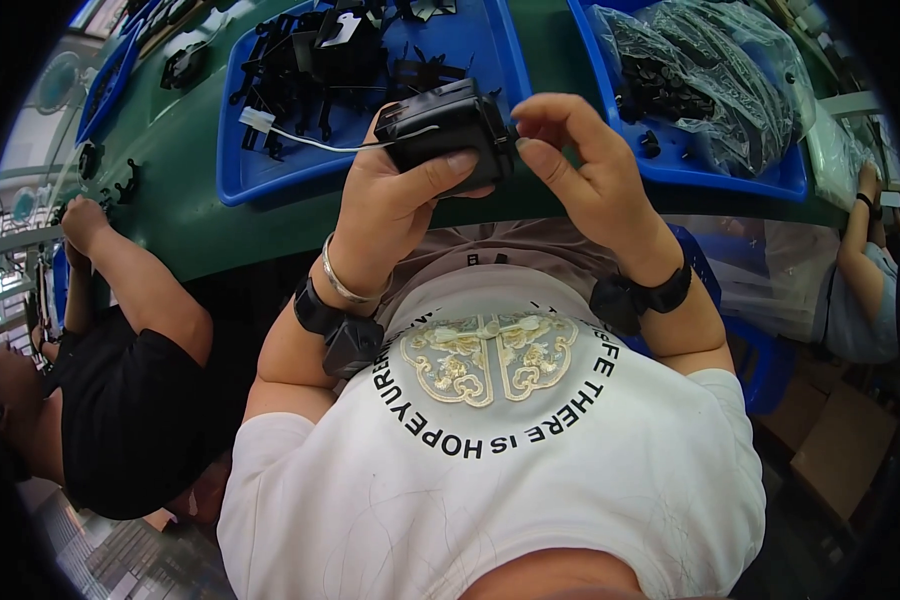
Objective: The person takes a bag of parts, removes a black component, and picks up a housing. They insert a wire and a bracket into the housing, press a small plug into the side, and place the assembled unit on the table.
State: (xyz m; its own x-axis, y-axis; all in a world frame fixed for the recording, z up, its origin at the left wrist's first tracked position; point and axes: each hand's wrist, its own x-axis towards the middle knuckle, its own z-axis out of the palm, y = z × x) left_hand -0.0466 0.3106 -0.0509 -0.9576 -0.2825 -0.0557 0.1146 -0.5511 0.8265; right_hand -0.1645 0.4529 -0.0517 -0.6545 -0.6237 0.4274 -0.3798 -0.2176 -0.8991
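My left hand [395, 200] wraps round a boxy black plastic housing [435, 120], held up just above the near edge of the table. A thin white cable [320, 148] runs from the housing to the left and ends in a white connector [257, 119]. At the housing's right end, my right hand [595, 165] is closed in a pinch, thumb and forefinger tips close together against that end. Whatever small dark part may be between those tips is too hidden to make out.
Behind my hands, a blue tray [232, 165] holds many black plastic brackets [310, 60]. To the right, another blue tray [710, 185] carries a clear bag [715, 85] of small black parts. A co-worker's arm [155, 275] reaches the green table [185, 225] at left; another person's arm [863, 255] is at far right.
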